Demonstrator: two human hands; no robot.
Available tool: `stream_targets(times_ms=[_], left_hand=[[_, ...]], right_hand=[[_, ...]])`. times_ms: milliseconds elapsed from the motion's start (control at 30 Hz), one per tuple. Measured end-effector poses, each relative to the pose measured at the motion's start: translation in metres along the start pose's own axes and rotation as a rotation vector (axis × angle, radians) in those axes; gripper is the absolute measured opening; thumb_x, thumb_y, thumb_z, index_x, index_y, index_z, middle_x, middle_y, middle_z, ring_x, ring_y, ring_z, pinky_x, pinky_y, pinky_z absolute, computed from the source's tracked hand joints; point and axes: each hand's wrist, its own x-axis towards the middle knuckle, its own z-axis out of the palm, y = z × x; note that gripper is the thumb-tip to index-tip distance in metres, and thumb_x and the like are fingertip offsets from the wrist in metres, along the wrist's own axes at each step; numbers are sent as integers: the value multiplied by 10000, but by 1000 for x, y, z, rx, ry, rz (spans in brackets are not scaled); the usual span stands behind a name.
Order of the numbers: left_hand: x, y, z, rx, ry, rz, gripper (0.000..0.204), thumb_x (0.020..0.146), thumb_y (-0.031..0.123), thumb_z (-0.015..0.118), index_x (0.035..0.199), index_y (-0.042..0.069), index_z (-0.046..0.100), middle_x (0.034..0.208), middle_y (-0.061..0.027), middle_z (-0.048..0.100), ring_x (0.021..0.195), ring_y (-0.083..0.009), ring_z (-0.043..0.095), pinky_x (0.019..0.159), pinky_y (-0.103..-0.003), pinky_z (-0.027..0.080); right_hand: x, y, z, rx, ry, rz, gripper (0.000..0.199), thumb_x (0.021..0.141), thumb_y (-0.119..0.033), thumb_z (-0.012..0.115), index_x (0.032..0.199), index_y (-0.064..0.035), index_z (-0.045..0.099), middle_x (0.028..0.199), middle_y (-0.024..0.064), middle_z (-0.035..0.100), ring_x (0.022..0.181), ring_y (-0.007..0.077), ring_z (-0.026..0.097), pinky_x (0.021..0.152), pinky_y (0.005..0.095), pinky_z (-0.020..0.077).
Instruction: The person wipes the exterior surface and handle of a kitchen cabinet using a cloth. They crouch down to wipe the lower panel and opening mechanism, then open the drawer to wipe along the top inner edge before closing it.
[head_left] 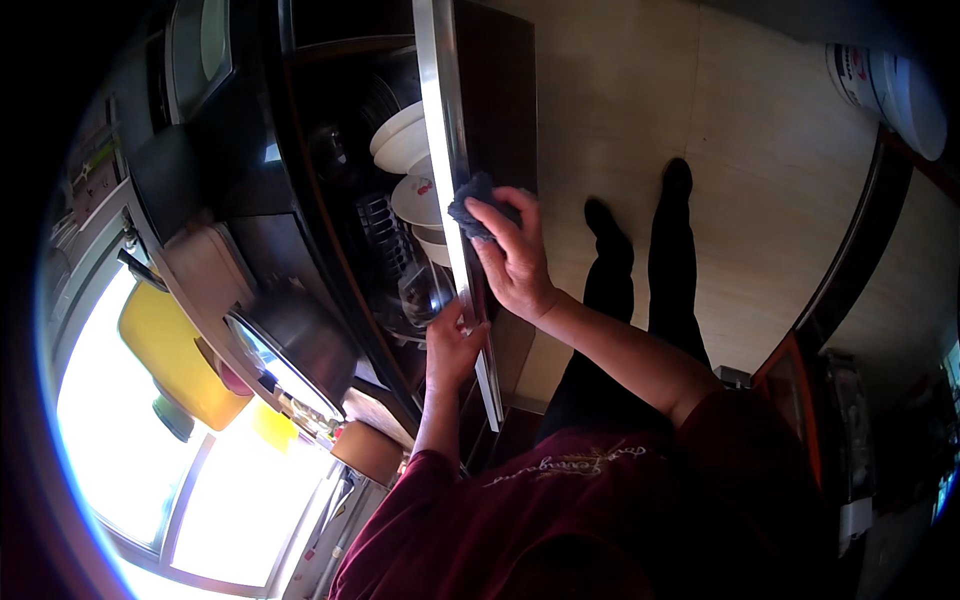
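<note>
**A:** Grey-blue cloth [478, 203] is sitting bunched in the right hand [517, 262], fingers closed around it, pressing it on the metal front edge [447, 150] of the pulled-out dish drawer [400, 250]. Cloth is lying about midway along that edge.

**B:** Left hand?

**A:** Left hand [452, 350] is gripping the same metal edge, nearer the person than the cloth, fingers curled over the rail. Nothing else in it. The two hands are sitting close together, not touching.

**B:** What's in the drawer?

**A:** White bowls [400, 140] are standing stacked in the rack, just inside the edge from the cloth. One white plate [418, 198] with a small red mark is lying beside them. Dark wire rack [378, 225] is showing further in. Rest of the interior is too dark to read.

**B:** Around the drawer?

**A:** Dark pan [300, 340] is sitting on the surface [270, 240] on the far side of the drawer from the person. Yellow container [175, 355] is beyond the pan, toward the bright window [150, 470]. Person's legs in dark trousers [650, 280] are standing on the pale tile floor [750, 180] on the drawer's open side. White bucket [885, 85] is sitting well apart from the drawer, across the floor.
</note>
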Motion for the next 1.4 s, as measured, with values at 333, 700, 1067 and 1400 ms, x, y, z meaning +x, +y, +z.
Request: stream_targets(times_ms=[333, 700, 1067, 1400], left_hand=[[2, 2, 1, 19, 8, 67, 254, 697, 51, 684, 929, -4, 594, 835, -140, 646, 799, -251, 659, 735, -352, 522], [3, -17, 5, 25, 49, 83, 237, 677, 92, 680, 881, 18, 584, 752, -133, 598, 711, -247, 602, 690, -355, 497], [12, -5, -16, 27, -32, 37, 373, 708, 39, 682, 1074, 17, 609, 903, -143, 672, 859, -248, 667, 751, -336, 518], [13, -15, -22, 41, 0, 20, 344, 675, 50, 684, 1007, 9, 607, 751, -130, 603, 682, -178, 577, 671, -319, 489]], right_hand=[[176, 19, 32, 13, 224, -299, 430, 841, -28, 538, 1262, -82, 472, 1231, 174, 432, 1134, 356, 437, 976, 416, 354], [-38, 10, 2, -12, -312, -60, 545, 863, -17, 469, 1395, -33, 356, 1449, 198, 290, 1370, 382, 242, 1113, 457, 214], [241, 30, 45, -79, 237, -409, 335, 927, -114, 457, 1230, 15, 515, 1285, 206, 482, 1213, 352, 447, 1057, 395, 323], [-75, 17, 26, -34, -297, -29, 578, 826, 44, 526, 1377, -30, 370, 1398, 188, 347, 1322, 379, 310, 1096, 463, 275]])
